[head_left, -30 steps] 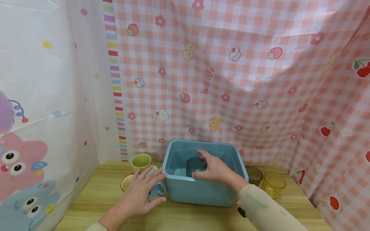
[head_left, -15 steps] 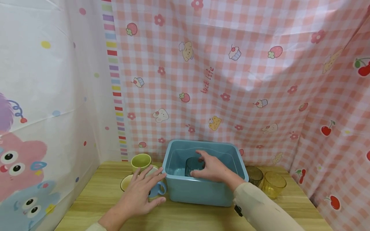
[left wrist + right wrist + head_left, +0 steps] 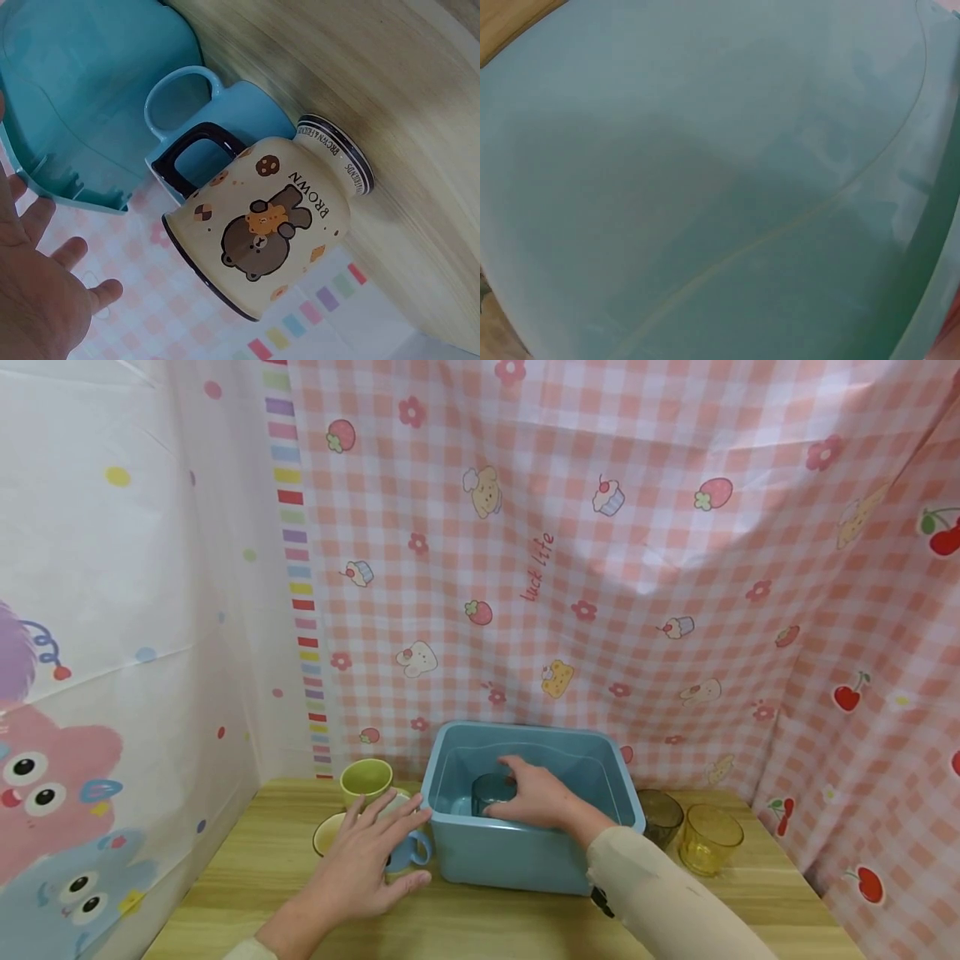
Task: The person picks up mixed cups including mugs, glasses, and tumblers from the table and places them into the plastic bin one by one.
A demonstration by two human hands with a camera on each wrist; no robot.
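Note:
My right hand (image 3: 534, 795) reaches over the front rim into a blue plastic bin (image 3: 517, 860). It holds a dark, see-through glass cup (image 3: 491, 792) near the bin's left side, thumb in front and a finger behind. The right wrist view is filled by the bin's wall (image 3: 705, 187), with hand and cup out of sight. My left hand (image 3: 356, 868) hovers with fingers spread over the mugs left of the bin. Close by in the left wrist view stand a cream bear mug (image 3: 262, 225) with a black handle and a light blue mug (image 3: 240, 112).
A green mug (image 3: 366, 779) stands at the back left of the wooden table (image 3: 510, 931). Right of the bin are a brown glass cup (image 3: 660, 818) and an amber glass cup (image 3: 711, 839). A checked cloth (image 3: 562, 568) hangs close behind the bin.
My right hand and the dark glass cup have shifted left and slightly lower within the bin. The left hand has stayed still.

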